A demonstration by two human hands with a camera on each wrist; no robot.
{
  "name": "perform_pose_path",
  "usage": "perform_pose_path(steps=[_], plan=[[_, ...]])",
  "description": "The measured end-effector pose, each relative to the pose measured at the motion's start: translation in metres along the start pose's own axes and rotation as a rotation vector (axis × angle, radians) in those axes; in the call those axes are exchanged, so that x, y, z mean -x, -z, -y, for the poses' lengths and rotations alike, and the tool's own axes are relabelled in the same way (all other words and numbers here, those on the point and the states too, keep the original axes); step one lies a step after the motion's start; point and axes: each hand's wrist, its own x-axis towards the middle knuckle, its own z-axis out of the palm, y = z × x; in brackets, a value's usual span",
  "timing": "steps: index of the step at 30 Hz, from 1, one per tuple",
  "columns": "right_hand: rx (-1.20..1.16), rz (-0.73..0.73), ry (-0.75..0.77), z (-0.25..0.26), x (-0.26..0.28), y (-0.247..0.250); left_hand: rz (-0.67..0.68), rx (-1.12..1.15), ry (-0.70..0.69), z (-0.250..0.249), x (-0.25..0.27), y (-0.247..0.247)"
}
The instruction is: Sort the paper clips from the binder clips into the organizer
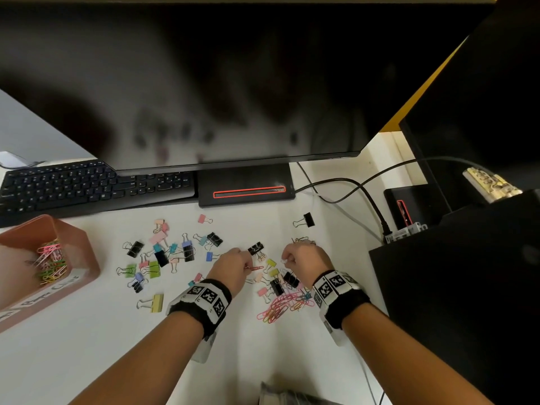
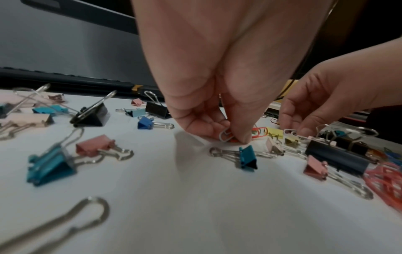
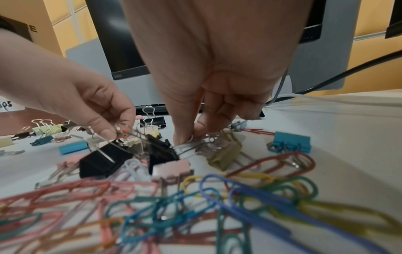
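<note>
Coloured binder clips (image 1: 163,252) lie scattered on the white desk. A pile of coloured paper clips (image 1: 280,308) lies just before my right wrist, large in the right wrist view (image 3: 195,206). A pink organizer box (image 1: 84,258) at the left holds several paper clips. My left hand (image 1: 248,266) is down at the desk, pinching a white paper clip (image 2: 226,135) with an orange one under it. My right hand (image 1: 285,260) pinches another white paper clip (image 2: 289,131) just above small binder clips; its fingertips (image 3: 182,139) are closed together on the clip.
A black keyboard (image 1: 87,182) and a monitor's base (image 1: 245,185) lie behind the clips, with the monitor (image 1: 204,83) overhead. Cables (image 1: 350,185) run at the back right. A black box (image 1: 453,273) stands close on the right.
</note>
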Motion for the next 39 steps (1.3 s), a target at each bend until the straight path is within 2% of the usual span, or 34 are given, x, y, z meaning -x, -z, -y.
perform_pose_path(steps=[4,7,10,12,14,17,20,26,30,32,35,39], plan=[[-0.023,-0.019,-0.011,-0.002,0.000,-0.002,0.021,0.109,-0.077,0.002,0.006,0.007],[-0.024,-0.036,0.029,-0.002,0.005,0.001,0.062,0.088,-0.137,0.005,0.011,0.008],[-0.035,-0.185,0.062,-0.010,0.016,0.009,0.140,0.000,-0.159,0.006,0.012,0.006],[-0.066,-0.321,0.024,-0.022,0.020,0.016,0.170,-0.056,-0.160,0.003,0.010,0.005],[-0.177,-0.381,-0.014,-0.033,0.021,0.022,0.171,-0.117,-0.151,-0.001,0.009,0.004],[-0.290,-0.287,0.041,-0.032,0.022,0.023,0.148,-0.168,-0.131,-0.003,0.006,0.001],[-0.221,-0.230,0.072,-0.018,0.017,0.015,0.123,-0.153,-0.127,-0.002,0.003,-0.001],[-0.110,-0.160,-0.031,-0.003,-0.001,0.006,0.159,-0.300,-0.103,-0.002,0.005,-0.005],[-0.118,-0.079,0.024,0.002,0.000,0.009,0.160,-0.300,-0.071,0.000,0.007,-0.007],[-0.179,-0.101,0.058,-0.001,0.005,0.006,0.164,-0.321,-0.064,-0.001,0.007,-0.008],[-0.397,-0.245,0.054,-0.013,0.014,0.001,0.140,-0.362,-0.085,-0.005,0.010,-0.008],[-0.430,-0.305,0.039,-0.021,0.024,0.006,0.132,-0.402,-0.119,-0.006,0.012,-0.008]])
